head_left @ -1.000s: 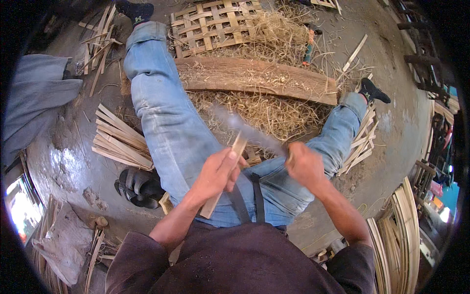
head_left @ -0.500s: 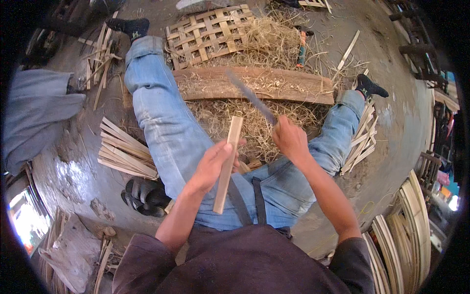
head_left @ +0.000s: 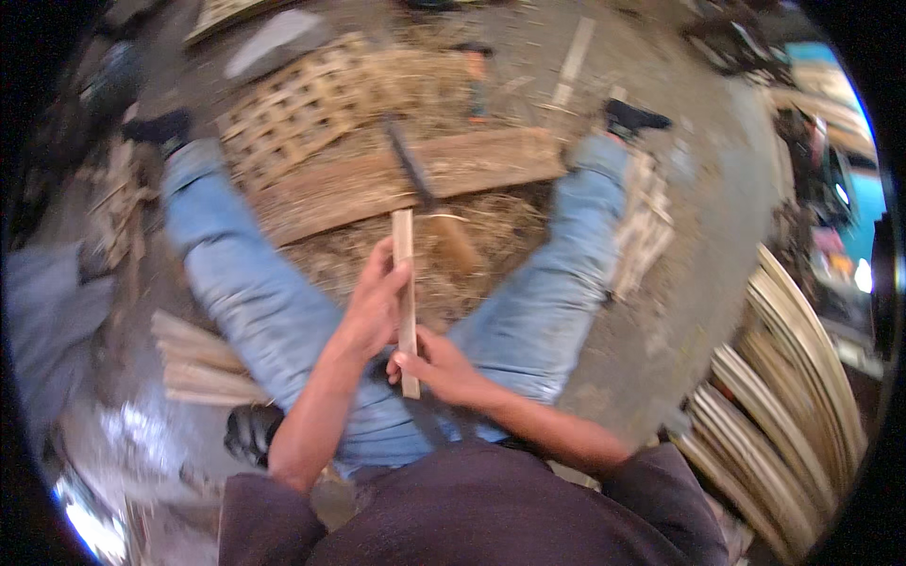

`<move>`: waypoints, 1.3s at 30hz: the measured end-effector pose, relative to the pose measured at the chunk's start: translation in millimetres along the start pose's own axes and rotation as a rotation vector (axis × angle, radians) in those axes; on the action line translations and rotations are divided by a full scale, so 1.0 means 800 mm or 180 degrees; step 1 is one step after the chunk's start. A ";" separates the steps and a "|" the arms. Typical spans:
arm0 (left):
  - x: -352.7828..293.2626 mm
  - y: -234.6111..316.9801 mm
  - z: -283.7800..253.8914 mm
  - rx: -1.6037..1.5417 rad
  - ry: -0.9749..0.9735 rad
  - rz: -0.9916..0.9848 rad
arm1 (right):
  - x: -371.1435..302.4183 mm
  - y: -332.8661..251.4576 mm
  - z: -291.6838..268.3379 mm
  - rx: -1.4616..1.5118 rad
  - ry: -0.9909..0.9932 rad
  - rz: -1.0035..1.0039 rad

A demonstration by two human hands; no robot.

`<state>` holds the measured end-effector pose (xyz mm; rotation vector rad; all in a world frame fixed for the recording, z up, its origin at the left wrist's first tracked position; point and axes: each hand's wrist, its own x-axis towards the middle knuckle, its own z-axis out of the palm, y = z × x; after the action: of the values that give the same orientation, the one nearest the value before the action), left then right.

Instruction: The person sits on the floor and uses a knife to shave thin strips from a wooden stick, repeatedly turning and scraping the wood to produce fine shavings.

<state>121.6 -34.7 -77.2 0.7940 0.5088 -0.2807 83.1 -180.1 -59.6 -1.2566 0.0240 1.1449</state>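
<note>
1. Work in hand: one pale, flat wooden strip (head_left: 406, 302), held near upright in the view, over the lap and between the spread legs (head_left: 250, 283) in blue jeans.
2. Left hand (head_left: 373, 297): fingers closed about the strip's upper-middle part, thumb against its face; the top end projected beyond the grip.
3. Right hand (head_left: 439, 366): fingers and thumb pinched the strip near its lower end, just below the left hand. A short end stuck out under this grip.
4. Knife (head_left: 428, 195): in neither hand. Dark blade crossed over the plank (head_left: 500, 160); the brown handle lay over the shavings (head_left: 514, 222), just beside the strip's top end in the view. Handle outline blurred; exact contact with the plank could not be told.
5. Plank: lay crosswise between the lower legs, shavings on its near side.
6. Beyond the plank: woven lattice (head_left: 293, 108) of flat strips, left of centre; near its right end, a tool (head_left: 476, 87) coloured orange and green, kind unclear from blur.
7. Flanks: strip bundle (head_left: 203, 363) outside the left leg; second strip bundle (head_left: 642, 226) outside the right leg.
8. Periphery: long curved slats (head_left: 802, 377) at lower right; grey-blue cloth (head_left: 57, 325) at far left.
</note>
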 end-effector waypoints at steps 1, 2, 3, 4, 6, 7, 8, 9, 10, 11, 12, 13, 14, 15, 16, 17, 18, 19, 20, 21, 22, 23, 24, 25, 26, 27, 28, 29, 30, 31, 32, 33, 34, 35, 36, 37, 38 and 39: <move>-0.004 0.001 0.013 0.0315 0.0024 -0.0038 | -0.014 -0.003 -0.020 0.0080 0.0615 -0.0212; -0.004 -0.007 0.008 0.0592 -0.0025 0.0005 | -0.019 -0.009 -0.035 0.0170 0.1158 -0.0466; -0.002 -0.020 0.001 0.0861 -0.0053 0.0059 | -0.023 -0.016 -0.055 0.0256 0.1679 -0.0716; -0.002 -0.024 -0.009 0.1154 0.0021 0.0141 | -0.039 -0.027 -0.101 -0.0058 0.2107 -0.1396; -0.005 -0.017 -0.018 0.0834 -0.0001 -0.0120 | -0.080 -0.073 -0.207 0.0304 0.3156 -0.1313; -0.006 -0.012 -0.019 0.0674 -0.0019 -0.0232 | -0.099 -0.077 -0.270 0.0289 0.3518 -0.1376; -0.005 -0.007 -0.019 0.0713 0.0075 -0.0103 | -0.122 -0.081 -0.327 0.0049 0.3526 -0.1387; -0.003 -0.001 -0.016 0.0729 0.0149 0.0002 | -0.152 -0.073 -0.402 -0.0414 0.3680 -0.0860; 0.001 -0.002 -0.012 0.0694 0.0145 0.0079 | -0.215 -0.060 -0.494 -0.1807 0.4366 -0.0052; 0.009 -0.008 -0.017 0.0562 0.0083 0.0165 | -0.246 -0.050 -0.546 -0.3196 0.4811 0.0863; 0.003 0.001 -0.044 0.0737 0.0219 0.0333 | -0.172 -0.069 -0.499 -0.3579 0.4980 0.0926; 0.000 0.005 -0.054 0.0879 0.0292 0.0434 | -0.134 -0.073 -0.478 -0.3636 0.4879 0.0143; -0.008 0.015 -0.038 0.1350 0.0541 0.0514 | -0.111 -0.074 -0.461 -0.3693 0.4739 -0.0578; 0.000 -0.004 -0.056 0.1606 0.0592 0.1012 | -0.083 -0.081 -0.439 -0.3770 0.4492 -0.1252; -0.002 -0.002 -0.059 0.1538 0.0639 0.1256 | -0.035 -0.083 -0.378 -0.3016 0.3936 -0.1177; -0.002 -0.001 -0.071 0.1603 0.0620 0.1502 | 0.009 -0.081 -0.328 -0.2313 0.3440 -0.1093; -0.008 0.009 -0.071 0.1559 0.0704 0.1484 | 0.048 -0.065 -0.286 -0.2825 0.2841 -0.0974; -0.018 0.027 -0.074 0.1496 0.0750 0.1475 | 0.080 -0.051 -0.248 -0.3332 0.2254 -0.0896; -0.035 0.048 -0.087 0.1502 0.1106 0.1665 | 0.104 -0.041 -0.222 -0.3833 0.1670 -0.0843; -0.049 0.068 -0.093 0.1473 0.1353 0.1868 | 0.124 -0.006 -0.228 -0.4113 0.1538 -0.1033; -0.069 0.081 -0.111 0.1449 0.1691 0.2060 | 0.140 0.005 -0.206 -0.4189 0.1699 -0.0995; -0.086 0.089 -0.138 0.1858 0.2205 0.2353 | 0.149 0.015 -0.188 -0.4300 0.1931 -0.0932; -0.103 0.100 -0.169 0.2258 0.2681 0.2634 | 0.152 0.016 -0.181 -0.4418 0.2206 -0.0857; -0.122 0.103 -0.206 0.2093 0.3037 0.2563 | 0.155 0.019 -0.183 -0.4303 0.2321 -0.0903; -0.138 0.098 -0.251 0.1922 0.3385 0.2483 | 0.158 0.020 -0.182 -0.4307 0.2364 -0.0931; -0.157 0.086 -0.305 0.2018 0.3799 0.2218 | 0.160 0.020 -0.179 -0.4297 0.2396 -0.0962; -0.173 0.063 -0.357 0.2098 0.4203 0.1942 | 0.162 0.021 -0.176 -0.4290 0.2433 -0.0995; -0.193 0.025 -0.408 0.2814 0.4551 0.1369 | 0.167 0.026 -0.174 -0.4248 0.2316 -0.1029; -0.200 0.004 -0.440 0.3506 0.4803 0.0756 | 0.172 0.033 -0.183 -0.4212 0.2254 -0.1054; -0.180 0.000 -0.433 0.3644 0.4685 0.0270 | 0.174 0.034 -0.197 -0.4207 0.2295 -0.1060; -0.165 -0.012 -0.415 0.3765 0.4554 -0.0237 | 0.172 0.031 -0.203 -0.4146 0.2362 -0.0941; -0.152 -0.019 -0.404 0.3880 0.4409 -0.0742 | 0.172 0.028 -0.209 -0.4080 0.2426 -0.0824; -0.148 -0.019 -0.403 0.3941 0.4516 -0.0847 | 0.172 0.026 -0.210 -0.4008 0.2443 -0.0723; -0.142 -0.019 -0.406 0.4000 0.4622 -0.0952 | 0.170 0.025 -0.211 -0.3933 0.2455 -0.0643; -0.138 -0.021 -0.408 0.4057 0.4726 -0.1057 | 0.166 0.026 -0.211 -0.3858 0.2470 -0.0563; -0.138 -0.020 -0.415 0.3877 0.4748 -0.0955 | 0.168 0.026 -0.210 -0.3757 0.2479 -0.0522; -0.143 -0.020 -0.427 0.3713 0.4784 -0.0846 | 0.171 0.029 -0.212 -0.3783 0.2472 -0.0543; -0.148 -0.020 -0.440 0.3550 0.4814 -0.0737 | 0.174 0.032 -0.214 -0.3809 0.2466 -0.0564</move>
<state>-100.6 219.9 -231.3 2.0191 1.9628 -0.1027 227.5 -219.9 -223.7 -2.6424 -0.2209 0.3746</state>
